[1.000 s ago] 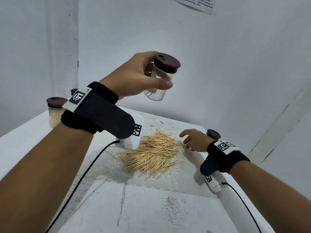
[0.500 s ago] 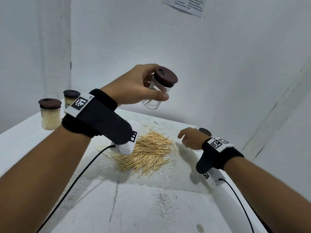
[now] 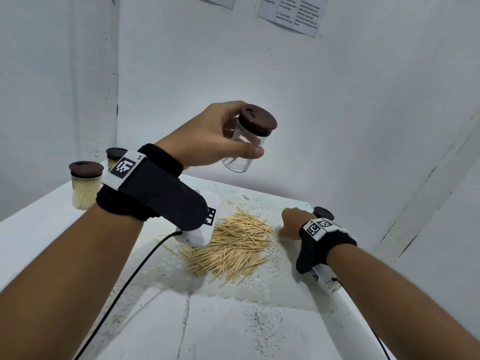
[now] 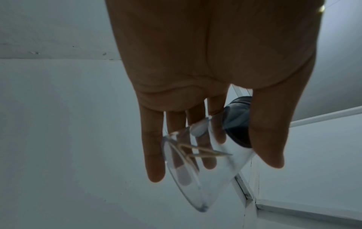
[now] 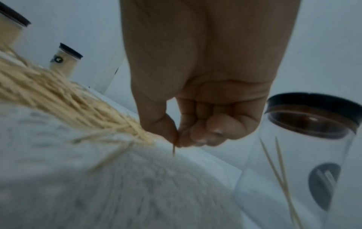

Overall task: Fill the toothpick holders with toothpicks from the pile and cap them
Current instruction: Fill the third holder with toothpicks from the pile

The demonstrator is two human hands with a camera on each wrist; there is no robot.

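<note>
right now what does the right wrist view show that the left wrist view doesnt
Only the right wrist view: the right hand pinching a toothpick at the edge of the pile, a nearly empty capped holder beside it holding a couple of toothpicks, and two full capped holders behind.

Only the left wrist view: the left hand gripping a clear holder, tilted, with a few toothpicks inside and its brown cap on.

Both share: white walls, and a hand holding something.
</note>
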